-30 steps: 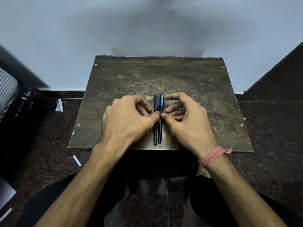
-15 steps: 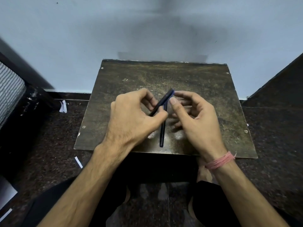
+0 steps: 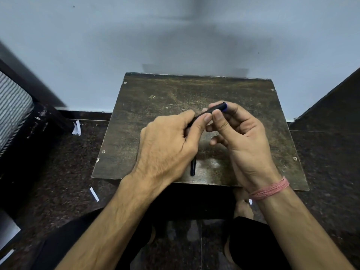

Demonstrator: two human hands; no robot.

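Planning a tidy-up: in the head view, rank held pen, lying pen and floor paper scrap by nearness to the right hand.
1. Held pen, pinched by the right hand.
2. Lying pen, on the board.
3. Paper scrap, floor, far left.

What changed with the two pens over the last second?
One pen came off the board. Both hands raised it from beside the other and tilted it, blue end up and to the right. The left hand grips its barrel and the right hand pinches the blue end. The second pen stayed lying near the board's front edge, now partly hidden under the left hand.
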